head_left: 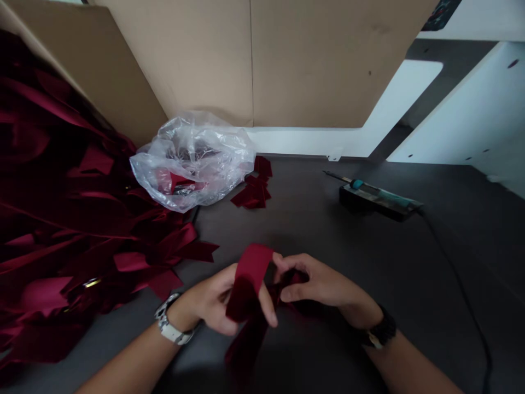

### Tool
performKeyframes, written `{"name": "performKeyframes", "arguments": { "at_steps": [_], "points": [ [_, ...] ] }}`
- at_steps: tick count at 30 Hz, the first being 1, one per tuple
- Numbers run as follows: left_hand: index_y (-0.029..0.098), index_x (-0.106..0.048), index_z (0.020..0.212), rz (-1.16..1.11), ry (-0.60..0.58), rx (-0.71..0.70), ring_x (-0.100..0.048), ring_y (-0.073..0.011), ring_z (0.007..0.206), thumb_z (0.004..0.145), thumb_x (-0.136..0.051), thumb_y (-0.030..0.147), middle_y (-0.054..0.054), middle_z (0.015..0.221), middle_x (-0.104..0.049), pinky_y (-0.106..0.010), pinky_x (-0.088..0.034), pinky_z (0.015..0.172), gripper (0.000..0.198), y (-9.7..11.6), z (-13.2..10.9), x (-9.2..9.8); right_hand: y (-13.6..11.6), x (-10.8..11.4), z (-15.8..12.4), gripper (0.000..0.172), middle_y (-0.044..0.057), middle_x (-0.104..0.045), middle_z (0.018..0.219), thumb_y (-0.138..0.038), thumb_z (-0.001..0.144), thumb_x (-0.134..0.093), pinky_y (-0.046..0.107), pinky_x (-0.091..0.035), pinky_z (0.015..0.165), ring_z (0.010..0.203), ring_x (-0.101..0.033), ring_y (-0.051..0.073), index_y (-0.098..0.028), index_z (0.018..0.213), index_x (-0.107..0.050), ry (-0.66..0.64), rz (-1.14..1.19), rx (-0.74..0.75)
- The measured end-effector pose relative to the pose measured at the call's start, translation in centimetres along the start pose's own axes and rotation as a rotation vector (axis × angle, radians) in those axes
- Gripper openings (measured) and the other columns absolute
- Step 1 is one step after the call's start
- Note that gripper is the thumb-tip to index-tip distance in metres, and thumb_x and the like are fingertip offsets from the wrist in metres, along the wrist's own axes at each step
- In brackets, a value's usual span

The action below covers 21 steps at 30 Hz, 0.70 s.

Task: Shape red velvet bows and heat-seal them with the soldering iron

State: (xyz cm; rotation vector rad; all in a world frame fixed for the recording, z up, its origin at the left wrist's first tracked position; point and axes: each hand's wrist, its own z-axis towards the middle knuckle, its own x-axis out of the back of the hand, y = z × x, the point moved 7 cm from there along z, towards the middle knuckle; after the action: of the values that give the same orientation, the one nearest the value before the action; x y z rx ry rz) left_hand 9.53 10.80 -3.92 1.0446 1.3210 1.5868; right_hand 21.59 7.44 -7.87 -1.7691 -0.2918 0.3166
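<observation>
My left grip (217, 298) has a wine-red ribbon (255, 267) looped over its fingers, and my right grip (318, 282) pinches the same ribbon between thumb and fingertips, just beside it. My right fingers cover the place where the bands gather, so I cannot tell whether anything is tied there; blur and shadow swallow the folds underneath. The ribbon is above the tabletop (299, 224), between my wrists: its raised loop is smooth and brighter on top, darker and velvety below, with a dim tail hanging toward me.

A heap of similar ribbons (94, 213) crowds my left side, cut off by the edge of view. Beyond my grip sit a crumpled clear bag (233, 150) with red pieces inside and a few loose bows (256, 189) beside it. Cardboard (307, 65) blocks the far side. To the right, a thin-tipped corded tool (356, 184) rests on a black holder (365, 207).
</observation>
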Motion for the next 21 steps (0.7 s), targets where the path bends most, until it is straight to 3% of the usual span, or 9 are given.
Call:
{"name": "performKeyframes", "arguments": {
  "at_steps": [3, 6, 8, 10, 13, 14, 16, 19, 21],
  "points": [
    [0.020, -0.073, 0.087, -0.023, -0.168, -0.083, -0.064, -0.0286, 0.091, 0.067, -0.035, 0.089, -0.010, 0.073, -0.072, -0.041, -0.035, 0.104, 0.081, 1.8, -0.1, 0.2, -0.7, 1.7, -0.4, 0.021, 0.000, -0.063, 0.075, -0.032, 0.073, -0.073, 0.023, -0.041, 0.061, 0.066, -0.054, 0.013, -0.016, 0.080, -0.061, 0.176, -0.131, 0.009],
    [0.021, -0.067, 0.060, 0.277, -0.163, -0.113, -0.066, -0.0248, 0.087, 0.074, -0.028, 0.085, -0.007, 0.069, -0.070, -0.042, -0.018, 0.115, 0.076, 2.7, 0.1, 1.0, -1.7, 3.5, -1.0, 0.016, 0.001, -0.062, 0.073, -0.031, 0.076, -0.068, 0.025, -0.039, 0.061, 0.065, -0.052, 0.014, -0.017, 0.077, -0.060, 0.357, -0.332, 0.059],
    [0.019, -0.060, 0.053, 0.580, -0.079, -0.082, -0.063, -0.0161, 0.066, 0.086, -0.035, 0.070, -0.002, 0.058, -0.064, -0.042, -0.021, 0.114, 0.065, 2.6, 0.4, 1.6, -2.4, 4.2, -1.4, 0.011, 0.001, -0.062, 0.075, -0.028, 0.077, -0.065, 0.026, -0.039, 0.064, 0.068, -0.053, 0.015, -0.018, 0.076, -0.061, 0.455, -0.457, 0.110],
    [0.017, -0.057, 0.054, 0.866, 0.101, -0.086, -0.055, -0.0112, 0.055, 0.095, -0.044, 0.046, 0.002, 0.053, -0.057, -0.038, -0.035, 0.103, 0.052, 2.9, 0.8, 2.1, -2.9, 4.6, -1.6, 0.008, 0.001, -0.062, 0.075, -0.025, 0.078, -0.064, 0.026, -0.038, 0.065, 0.070, -0.054, 0.015, -0.018, 0.074, -0.061, 0.521, -0.536, 0.151],
    [0.015, -0.065, 0.080, 1.079, 0.395, -0.187, -0.061, -0.0179, 0.080, 0.091, -0.055, 0.032, -0.006, 0.080, -0.067, -0.035, -0.043, 0.090, 0.023, 4.1, 1.4, 2.1, -3.1, 4.4, -1.6, 0.008, -0.001, -0.060, 0.072, -0.023, 0.078, -0.064, 0.025, -0.036, 0.063, 0.066, -0.051, 0.014, -0.018, 0.074, -0.059, 0.545, -0.575, 0.183],
    [0.015, -0.065, 0.095, 1.084, 0.410, -0.194, -0.061, -0.0217, 0.095, 0.088, -0.060, 0.033, -0.009, 0.097, -0.068, -0.036, -0.042, 0.091, 0.020, 4.1, 1.9, 1.9, -3.1, 4.2, -1.6, 0.008, -0.001, -0.059, 0.072, -0.023, 0.077, -0.064, 0.025, -0.036, 0.063, 0.066, -0.051, 0.014, -0.018, 0.074, -0.059, 0.539, -0.568, 0.194],
    [0.017, -0.059, 0.115, 1.005, 0.304, -0.131, -0.058, -0.0245, 0.108, 0.085, -0.065, 0.034, -0.011, 0.115, -0.065, -0.037, -0.043, 0.093, 0.035, 2.9, 3.1, 1.3, -3.2, 4.0, -1.5, 0.008, -0.001, -0.059, 0.072, -0.024, 0.078, -0.063, 0.025, -0.036, 0.063, 0.066, -0.052, 0.014, -0.018, 0.074, -0.059, 0.520, -0.543, 0.215],
    [0.020, -0.062, 0.108, 0.693, 0.155, 0.023, -0.064, -0.0188, 0.094, 0.089, -0.060, 0.030, -0.004, 0.103, -0.069, -0.029, -0.047, 0.083, 0.022, 0.5, 4.5, 1.1, -3.4, 3.9, -1.6, 0.010, -0.001, -0.059, 0.071, -0.026, 0.079, -0.062, 0.025, -0.036, 0.063, 0.066, -0.051, 0.014, -0.018, 0.074, -0.060, 0.508, -0.506, 0.227],
    [0.018, -0.065, 0.097, 0.484, 0.197, 0.073, -0.064, -0.0162, 0.086, 0.089, -0.059, 0.028, -0.003, 0.093, -0.070, -0.026, -0.047, 0.078, 0.014, -0.6, 4.9, 1.6, -3.4, 3.9, -1.6, 0.012, -0.001, -0.058, 0.070, -0.027, 0.080, -0.062, 0.025, -0.035, 0.062, 0.065, -0.051, 0.013, -0.018, 0.073, -0.062, 0.507, -0.477, 0.222]
  ]
}}
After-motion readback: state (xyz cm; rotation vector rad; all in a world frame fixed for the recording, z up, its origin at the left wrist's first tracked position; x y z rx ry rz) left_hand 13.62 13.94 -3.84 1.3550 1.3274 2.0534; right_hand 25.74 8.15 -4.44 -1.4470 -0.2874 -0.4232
